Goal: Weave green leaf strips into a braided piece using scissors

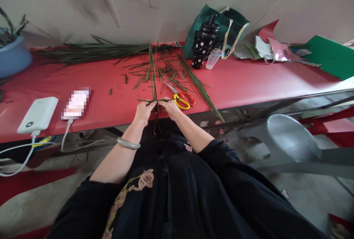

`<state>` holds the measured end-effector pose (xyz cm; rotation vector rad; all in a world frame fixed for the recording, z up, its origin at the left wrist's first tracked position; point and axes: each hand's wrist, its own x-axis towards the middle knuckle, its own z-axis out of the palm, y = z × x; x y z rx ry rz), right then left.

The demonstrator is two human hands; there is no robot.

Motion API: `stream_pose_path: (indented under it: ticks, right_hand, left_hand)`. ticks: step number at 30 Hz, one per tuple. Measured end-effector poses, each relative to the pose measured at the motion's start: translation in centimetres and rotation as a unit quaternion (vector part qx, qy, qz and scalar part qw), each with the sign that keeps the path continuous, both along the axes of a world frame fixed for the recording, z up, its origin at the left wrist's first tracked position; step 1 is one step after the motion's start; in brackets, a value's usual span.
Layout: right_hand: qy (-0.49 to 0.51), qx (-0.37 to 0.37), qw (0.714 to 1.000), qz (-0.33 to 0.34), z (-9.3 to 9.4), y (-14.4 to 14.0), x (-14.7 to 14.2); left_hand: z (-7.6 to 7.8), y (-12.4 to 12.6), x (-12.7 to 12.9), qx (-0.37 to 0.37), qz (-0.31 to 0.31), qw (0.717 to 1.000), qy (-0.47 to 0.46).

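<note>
My left hand [145, 111] and my right hand [169, 108] meet at the table's near edge, both closed in a pinch on a small bundle of green leaf strips [153, 73]. The long ends of the strips point away from me over the table, and short ends hang down below my fingers. Thin strips also stick out sideways where they cross between my hands. Just right of my right hand lie scissors [182, 100] with one yellow and one red handle, blades pointing away to the left. Beyond them rests a bunch of long leaf strips [200, 86].
Cut scraps [168, 67] and a long leaf pile [94, 53] lie along the back of the red table [243, 84]. A black tumbler [203, 45], plastic cup [214, 58] and green bag [190, 40] stand behind. Left are a phone [76, 103], a power bank [38, 113] and a blue pot [13, 56].
</note>
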<state>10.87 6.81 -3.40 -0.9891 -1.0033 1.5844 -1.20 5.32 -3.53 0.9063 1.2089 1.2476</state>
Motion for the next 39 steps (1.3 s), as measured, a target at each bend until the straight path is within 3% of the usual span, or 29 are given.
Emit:
stream_pose_path:
  ticks: [8, 14, 20, 39]
  right_hand:
    - [0.048, -0.021, 0.999, -0.010, -0.4, 0.0, 0.0]
    - [0.020, 0.023, 1.000, 0.001, -0.8, 0.1, 0.1]
    - [0.033, -0.017, 0.999, -0.015, -1.2, 0.4, 0.2]
    - [-0.126, 0.122, 0.984, -0.037, -3.2, 1.7, -0.4]
  left_hand:
    - [-0.2, -0.3, -0.1, -0.007, -0.007, 1.000, -0.021]
    - [-0.3, -0.3, -0.1, -0.026, -0.028, 0.999, -0.017]
    - [-0.2, -0.2, 0.1, -0.017, -0.018, 0.999, -0.028]
    - [-0.8, 0.7, 0.0, -0.058, -0.010, 0.998, 0.000]
